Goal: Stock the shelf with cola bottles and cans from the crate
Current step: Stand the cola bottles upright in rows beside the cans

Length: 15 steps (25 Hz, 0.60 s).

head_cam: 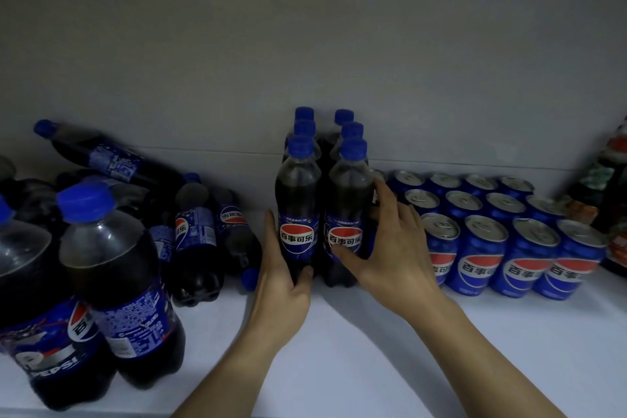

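Reaching into a dim white shelf (373,349), a person steadies two rows of upright cola bottles that run back toward the rear wall (305,44). Seen from the head camera, the left hand (283,285) lies along the left side of the front-left bottle (298,214), its fingers (271,234) fairly straight against the bottle's side and its thumb curled round the base. The right hand (393,248) wraps the front-right bottle (346,214), thumb across the label and fingers spread loosely round the right flank, one fingertip up near the bottle's shoulder. Both front bottles stand touching each other, blue caps up, with two more capped bottles lined up behind each.

Just to the right of these rows sits a block of blue cola cans (488,231), upright in rows, the nearest can close by the right wrist. To the left, a loose pile of smaller cola bottles (196,227) lies on its sides, one bottle (101,156) resting tilted on top of the heap. Nearer the camera at the lower left stand two larger bottles (112,282), upright and touching. At the far right edge, darker bottles with red and green labels (607,200) stand blurred; their make cannot be told.
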{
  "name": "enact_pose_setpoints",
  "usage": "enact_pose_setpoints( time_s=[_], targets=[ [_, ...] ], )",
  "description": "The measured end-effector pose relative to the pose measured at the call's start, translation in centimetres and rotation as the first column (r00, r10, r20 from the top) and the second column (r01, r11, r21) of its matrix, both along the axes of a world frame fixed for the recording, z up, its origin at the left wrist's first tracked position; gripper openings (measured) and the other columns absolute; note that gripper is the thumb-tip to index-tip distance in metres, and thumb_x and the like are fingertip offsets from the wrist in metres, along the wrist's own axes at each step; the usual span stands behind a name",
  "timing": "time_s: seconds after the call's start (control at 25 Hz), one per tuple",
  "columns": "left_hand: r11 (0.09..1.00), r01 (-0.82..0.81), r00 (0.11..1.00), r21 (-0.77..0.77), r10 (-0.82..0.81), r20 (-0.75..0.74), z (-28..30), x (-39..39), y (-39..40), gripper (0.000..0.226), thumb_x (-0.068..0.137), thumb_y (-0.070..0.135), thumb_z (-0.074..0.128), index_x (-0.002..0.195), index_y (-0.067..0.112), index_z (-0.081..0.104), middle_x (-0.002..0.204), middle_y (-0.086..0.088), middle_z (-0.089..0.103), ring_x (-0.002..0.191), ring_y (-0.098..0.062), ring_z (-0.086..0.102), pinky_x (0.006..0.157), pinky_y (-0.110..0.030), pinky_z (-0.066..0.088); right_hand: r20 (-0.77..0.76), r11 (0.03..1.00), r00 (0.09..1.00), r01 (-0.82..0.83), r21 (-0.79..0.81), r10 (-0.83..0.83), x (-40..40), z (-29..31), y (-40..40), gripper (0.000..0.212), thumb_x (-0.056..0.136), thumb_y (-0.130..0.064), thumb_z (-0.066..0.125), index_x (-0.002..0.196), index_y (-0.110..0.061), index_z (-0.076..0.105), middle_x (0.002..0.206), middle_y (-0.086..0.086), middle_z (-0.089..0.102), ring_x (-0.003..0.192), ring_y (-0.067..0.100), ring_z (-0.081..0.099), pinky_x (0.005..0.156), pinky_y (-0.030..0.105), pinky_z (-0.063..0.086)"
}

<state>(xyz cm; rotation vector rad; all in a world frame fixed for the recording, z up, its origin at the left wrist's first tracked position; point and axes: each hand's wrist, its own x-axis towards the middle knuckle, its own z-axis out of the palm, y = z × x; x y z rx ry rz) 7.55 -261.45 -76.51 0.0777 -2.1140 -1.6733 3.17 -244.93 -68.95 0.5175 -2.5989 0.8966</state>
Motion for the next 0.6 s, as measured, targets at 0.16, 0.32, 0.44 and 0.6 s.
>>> enact_pose_setpoints(
  time_s=[0.16, 0.32, 0.44, 0.6],
  targets=[
    [0.999, -0.037, 0.999, 0.003, 0.037, -0.024, -0.02, 0.07, 0.16, 0.091, 0.084, -0.012, 0.068, 0.156, 0.024, 0.026, 0.150, 0.008, 0.045, 0.137, 0.000, 0.043, 0.111, -0.015, 0.038, 0.045, 1.000, 0.999, 0.026, -0.004, -0.026, -0.36, -0.10, -0.05, 0.115, 0.070, -0.055, 0.083, 0.153, -0.041, 0.003, 0.150, -0.007, 0.044, 0.143, 0.023, 0.031, 0.120, 0.048, 0.028],
    [0.999, -0.041, 0.999, -0.006, 0.041, -0.022, -0.09, -0.05, 0.12, 0.089, 0.083, -0.013, 0.066, 0.153, 0.028, 0.028, 0.148, 0.008, 0.046, 0.135, 0.001, 0.044, 0.107, -0.009, 0.037, 0.033, 0.999, 0.999, 0.031, -0.011, -0.031, -0.54, -0.38, -0.04, 0.116, 0.069, -0.059, 0.082, 0.153, -0.039, 0.004, 0.150, -0.006, 0.045, 0.141, 0.022, 0.035, 0.119, 0.046, 0.029],
    [0.999, -0.035, 0.999, -0.019, 0.034, -0.017, -0.06, -0.21, 0.15, 0.091, 0.084, -0.014, 0.065, 0.154, 0.028, 0.026, 0.150, 0.008, 0.044, 0.138, 0.001, 0.041, 0.108, -0.008, 0.034, 0.026, 1.000, 0.999, 0.030, -0.004, -0.030, -0.62, -0.53, -0.01, 0.116, 0.070, -0.061, 0.080, 0.153, -0.040, 0.001, 0.148, -0.006, 0.047, 0.141, 0.022, 0.034, 0.119, 0.046, 0.029],
    [0.999, -0.025, 1.000, -0.037, 0.024, -0.013, -0.22, -0.15, 0.08, 0.093, 0.085, -0.013, 0.065, 0.156, 0.029, 0.023, 0.153, 0.010, 0.040, 0.140, 0.003, 0.037, 0.106, -0.003, 0.031, 0.033, 1.000, 0.999, 0.026, -0.001, -0.026, -0.65, -0.56, -0.02, 0.116, 0.072, -0.058, 0.080, 0.153, -0.040, -0.001, 0.148, -0.007, 0.048, 0.143, 0.022, 0.034, 0.120, 0.046, 0.026]
  ],
)
